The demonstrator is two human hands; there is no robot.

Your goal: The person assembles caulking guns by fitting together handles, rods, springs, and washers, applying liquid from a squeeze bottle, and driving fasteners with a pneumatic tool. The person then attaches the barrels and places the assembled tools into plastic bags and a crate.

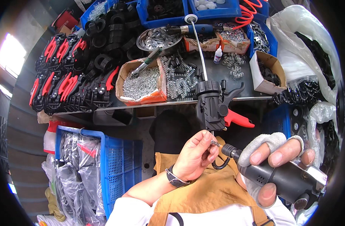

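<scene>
My left hand (195,157), with a watch on its wrist, pinches a small metal screw (215,143) by its fingertips. In a grey fingerless glove, my right hand (276,153) wraps round a black power screwdriver (261,175), whose tip points left at the screw. Whether tip and screw touch, I cannot tell. Just beyond my left fingers, a black plastic tool body (211,109) with a red lever (238,118) overhangs the bench's front edge. A long metal rod (201,49) with a white round end runs up from it. Below my fingers shows a black hook (221,165).
On the bench (182,98) stand a cardboard box of small metal parts (142,84), loose springs (180,81) and a bowl of washers (157,39). Black-and-red tool bodies (63,81) fill its left side. A blue crate (121,165) sits lower left; an open carton (268,73) stands right.
</scene>
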